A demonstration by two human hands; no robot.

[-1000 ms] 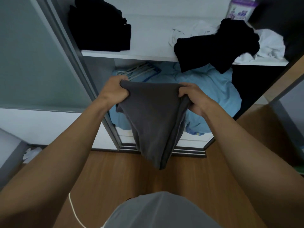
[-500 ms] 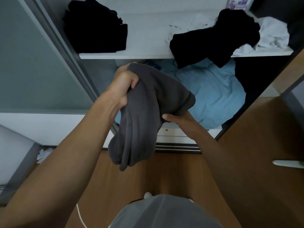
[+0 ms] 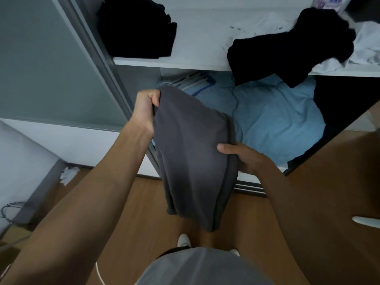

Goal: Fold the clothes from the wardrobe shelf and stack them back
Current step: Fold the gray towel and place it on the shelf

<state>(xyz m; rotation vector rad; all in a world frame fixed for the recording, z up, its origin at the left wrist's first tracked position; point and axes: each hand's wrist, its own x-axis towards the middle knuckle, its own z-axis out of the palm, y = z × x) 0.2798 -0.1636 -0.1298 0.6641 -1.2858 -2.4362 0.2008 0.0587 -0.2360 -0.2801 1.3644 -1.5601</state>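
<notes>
A dark grey garment (image 3: 191, 159), partly folded, hangs in front of the open wardrobe. My left hand (image 3: 145, 112) grips its top left corner. Lower on its right edge, my right hand (image 3: 241, 157) holds it with the thumb on top and the fingers underneath. On the white shelf (image 3: 185, 63) a stack of folded black clothes (image 3: 135, 29) sits at the left. A crumpled black garment (image 3: 287, 50) droops over the shelf edge at the right, with white clothes (image 3: 364, 48) behind it.
Under the shelf lies a light blue cloth (image 3: 275, 120) with pale hangers (image 3: 191, 82) on it. A sliding door (image 3: 41, 58) stands at the left, a wooden door (image 3: 339, 192) at the right. Wood floor (image 3: 144, 212) below; cables (image 3: 12, 208) at far left.
My right hand let go of the top edge, dropped lower and now holds the garment's right side. The left hand keeps its corner. The garment has been doubled over.
</notes>
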